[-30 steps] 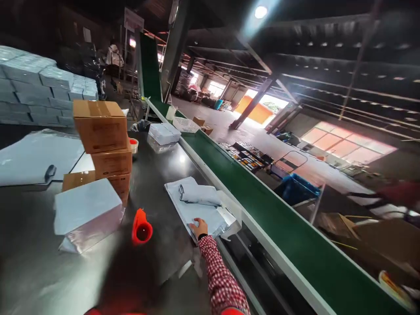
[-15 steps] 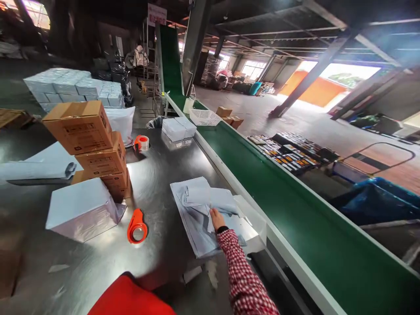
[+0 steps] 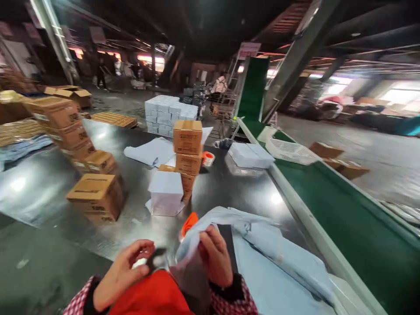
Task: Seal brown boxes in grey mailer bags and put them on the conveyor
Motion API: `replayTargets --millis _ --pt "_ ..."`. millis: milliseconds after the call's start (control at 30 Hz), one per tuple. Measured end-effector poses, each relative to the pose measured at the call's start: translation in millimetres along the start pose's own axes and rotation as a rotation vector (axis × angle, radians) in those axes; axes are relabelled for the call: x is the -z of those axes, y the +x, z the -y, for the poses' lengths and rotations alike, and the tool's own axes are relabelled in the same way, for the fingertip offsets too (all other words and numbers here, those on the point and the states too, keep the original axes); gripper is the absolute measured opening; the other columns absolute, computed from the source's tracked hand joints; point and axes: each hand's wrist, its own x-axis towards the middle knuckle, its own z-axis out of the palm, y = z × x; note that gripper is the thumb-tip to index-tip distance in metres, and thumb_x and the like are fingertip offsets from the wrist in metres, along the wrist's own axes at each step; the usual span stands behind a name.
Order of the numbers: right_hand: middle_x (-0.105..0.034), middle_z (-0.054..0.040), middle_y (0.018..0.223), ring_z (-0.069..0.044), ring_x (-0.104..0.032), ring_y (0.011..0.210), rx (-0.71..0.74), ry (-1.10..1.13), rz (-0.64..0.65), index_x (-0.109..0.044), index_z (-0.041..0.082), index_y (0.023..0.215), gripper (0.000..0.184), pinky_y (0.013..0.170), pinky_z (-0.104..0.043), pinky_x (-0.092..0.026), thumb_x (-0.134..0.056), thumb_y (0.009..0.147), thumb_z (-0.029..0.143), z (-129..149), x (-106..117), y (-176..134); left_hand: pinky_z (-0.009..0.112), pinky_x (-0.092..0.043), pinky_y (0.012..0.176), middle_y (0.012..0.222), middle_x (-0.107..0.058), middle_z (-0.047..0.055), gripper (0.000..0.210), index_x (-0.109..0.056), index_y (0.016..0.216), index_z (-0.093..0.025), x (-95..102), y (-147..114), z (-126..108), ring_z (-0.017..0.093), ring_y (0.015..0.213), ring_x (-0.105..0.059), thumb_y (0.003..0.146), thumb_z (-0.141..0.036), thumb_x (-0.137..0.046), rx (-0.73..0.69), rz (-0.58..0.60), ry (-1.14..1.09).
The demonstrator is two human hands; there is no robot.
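Observation:
My right hand (image 3: 217, 257) pinches the edge of a white plastic mailing bag (image 3: 193, 238), which hangs toward me and trails to the right across the table. My left hand (image 3: 123, 272) is just left of the bag, fingers curved and apart, apparently holding nothing; the area at its fingertips is blurred. Under the bag's far end lies a pile of similar flat bags (image 3: 262, 275), with a folded one (image 3: 288, 256) on top. Partly hidden behind the raised bag is an orange tape dispenser (image 3: 189, 224). Beyond it stands a white wrapped box (image 3: 166, 192).
Brown cartons (image 3: 188, 142) are stacked behind the wrapped box, and more cartons (image 3: 96, 197) stand at left. A second tape dispenser (image 3: 208, 158) and white packages (image 3: 251, 155) lie farther back. A green conveyor belt (image 3: 337, 210) runs along the table's right side.
My right hand has lifted a bag off the pile and brought it left toward my body. My left hand has come into view. The camera has turned left.

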Motion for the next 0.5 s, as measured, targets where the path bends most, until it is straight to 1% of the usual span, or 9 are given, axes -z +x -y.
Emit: replayTargets --millis 33,67,133,200,267,300,367,433,500 --pt "-0.056 0.0012 0.066 -0.011 -0.047 0.057 -0.013 -0.033 0.086 -0.062 0.019 0.077 0.037 0.053 -0.023 -0.044 -0.07 0.079 0.055 -5.0 -36.9 -1.9 0.039 -0.047 0.103 0.122 -0.068 0.01 0.074 -0.066 0.124 -0.021 1.1 -5.6 -10.4 0.031 0.116 -0.06 0.059 -0.051 -0.086 -0.062 0.031 -0.001" --pt "-0.054 0.0014 0.065 -0.012 -0.047 0.057 -0.003 -0.079 0.139 -0.061 0.019 0.076 0.039 0.053 -0.023 -0.043 -0.068 0.08 0.057 -10.9 -69.5 -4.0 0.04 -0.046 0.103 0.125 -0.066 0.011 0.078 -0.062 0.129 -0.02 5.2 -12.3 -18.6 0.031 0.118 -0.058 0.058 -0.043 -0.087 -0.097 0.026 0.013" --pt "-0.052 0.0011 0.065 -0.014 -0.048 0.058 0.057 -0.205 0.189 -0.059 0.02 0.075 0.039 0.054 -0.025 -0.043 -0.063 0.082 0.058 -26.0 -122.7 -8.9 0.038 -0.049 0.095 0.116 -0.066 0.011 0.073 -0.061 0.126 -0.016 23.9 -29.4 -26.9 0.028 0.106 -0.06 0.06 -0.035 -0.085 -0.078 -0.007 0.049" --pt "-0.053 -0.0002 0.065 -0.016 -0.05 0.061 0.14 -0.353 0.194 -0.057 0.021 0.074 0.035 0.058 -0.028 -0.044 -0.056 0.084 0.055 -44.9 -165.8 -15.2 0.035 -0.051 0.084 0.104 -0.065 0.009 0.061 -0.061 0.118 -0.015 53.8 -51.0 -25.7 0.024 0.093 -0.06 0.065 -0.038 -0.082 -0.028 0.03 0.003" --pt "-0.055 -0.0022 0.067 -0.019 -0.053 0.064 0.216 -0.504 0.222 -0.056 0.022 0.075 0.031 0.063 -0.033 -0.044 -0.05 0.086 0.05 -64.8 -205.6 -23.6 0.033 -0.05 0.082 0.106 -0.064 0.008 0.062 -0.058 0.12 -0.017 89.1 -74.9 -18.5 0.022 0.093 -0.06 0.07 -0.047 -0.078 -0.04 0.084 -0.076" --pt "-0.057 -0.003 0.068 -0.02 -0.053 0.065 0.236 -0.561 0.261 -0.056 0.022 0.075 0.029 0.066 -0.035 -0.044 -0.048 0.086 0.047 -74.1 -225.3 -28.3 0.033 -0.049 0.083 0.109 -0.064 0.007 0.065 -0.056 0.123 -0.018 107.1 -86.1 -13.9 0.023 0.095 -0.059 0.07 -0.05 -0.077 -0.061 0.064 -0.076" --pt "-0.058 -0.0034 0.068 -0.021 -0.054 0.067 0.208 -0.585 0.365 -0.055 0.022 0.075 0.026 0.071 -0.037 -0.045 -0.049 0.084 0.046 -90.4 -263.4 -36.2 0.033 -0.048 0.083 0.107 -0.064 0.007 0.06 -0.058 0.118 -0.017 142.2 -104.1 -4.0 0.023 0.093 -0.057 0.072 -0.053 -0.074 -0.096 -0.064 0.032" --pt "-0.057 -0.0021 0.068 -0.02 -0.054 0.065 0.123 -0.531 0.451 -0.053 0.022 0.076 0.028 0.069 -0.036 -0.045 -0.051 0.081 0.049 -103.8 -297.1 -39.3 0.031 -0.045 0.078 0.092 -0.063 0.005 0.046 -0.062 0.1 -0.015 176.0 -114.7 6.9 0.021 0.084 -0.054 0.076 -0.054 -0.068 -0.092 -0.19 0.168" --pt "-0.052 0.0014 0.061 -0.016 -0.05 0.053 0.023 -0.476 0.505 -0.05 0.022 0.077 0.035 0.057 -0.032 -0.044 -0.05 0.08 0.057 -115.1 -323.8 -37.7 0.029 -0.042 0.07 0.075 -0.055 0.001 0.04 -0.058 0.08 -0.017 207.6 -119.4 19.1 0.018 0.073 -0.049 0.079 -0.056 -0.059 -0.073 -0.263 0.248"
